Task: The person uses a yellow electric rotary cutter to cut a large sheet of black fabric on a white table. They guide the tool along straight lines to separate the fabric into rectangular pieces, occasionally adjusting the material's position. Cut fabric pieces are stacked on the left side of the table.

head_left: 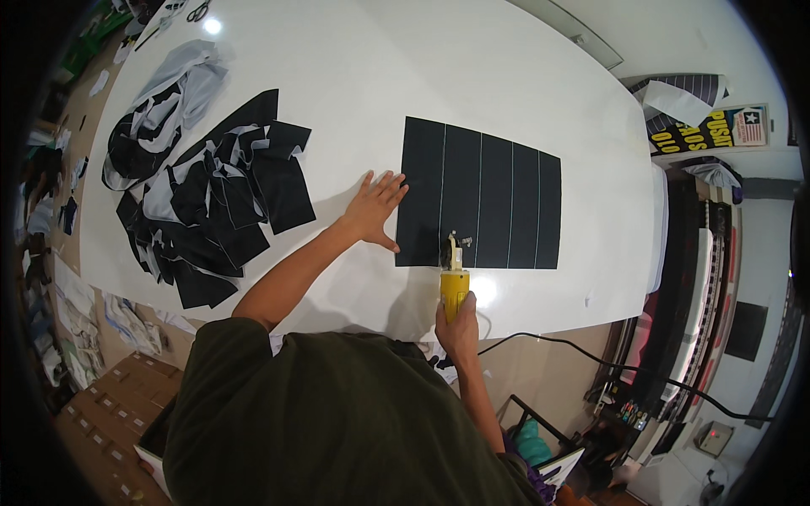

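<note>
A black fabric panel (498, 202) with several pale lines running across it lies flat on the white table (354, 84). My right hand (458, 329) grips the yellow body of an electric fabric cutter (455, 282). The cutter's head is over the near edge of the panel, close to the leftmost pale line; its blade is too small to make out. Against the panel's left edge rests my left hand (374, 207), fingers spread flat, with the fingertips touching the fabric.
Left on the table lie a heap of black and grey fabric pieces (219, 194) and a bundle of grey mesh-like cloth (177, 84). Scissors (198, 11) are at the far left. A black power cord (591, 358) trails right. Fabric rolls (696, 287) stand beyond the right edge.
</note>
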{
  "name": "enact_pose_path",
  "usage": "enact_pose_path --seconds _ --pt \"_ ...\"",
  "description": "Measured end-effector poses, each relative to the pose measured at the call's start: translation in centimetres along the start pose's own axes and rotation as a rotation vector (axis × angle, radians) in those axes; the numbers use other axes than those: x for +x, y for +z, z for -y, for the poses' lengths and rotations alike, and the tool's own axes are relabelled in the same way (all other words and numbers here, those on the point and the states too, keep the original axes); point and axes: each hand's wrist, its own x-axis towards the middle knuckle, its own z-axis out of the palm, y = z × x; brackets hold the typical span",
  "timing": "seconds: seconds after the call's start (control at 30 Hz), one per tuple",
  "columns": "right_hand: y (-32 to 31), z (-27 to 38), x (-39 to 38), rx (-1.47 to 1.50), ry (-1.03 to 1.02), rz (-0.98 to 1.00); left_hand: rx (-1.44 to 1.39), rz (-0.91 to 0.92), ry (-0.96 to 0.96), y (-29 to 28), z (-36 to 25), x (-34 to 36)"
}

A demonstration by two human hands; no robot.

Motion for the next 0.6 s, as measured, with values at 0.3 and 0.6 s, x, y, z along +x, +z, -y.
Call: enact_pose_path --seconds 0.3,0.6 --pt "0.2 1.1 5.0 -0.041 -0.067 -0.054 -0.036 -0.034 0.004 0.3 0.1 -0.2" --pt "-0.1 3.0 10.7 -0.023 -0.08 -0.025 -0.06 -0.086 0.015 0.8 0.4 -0.3"
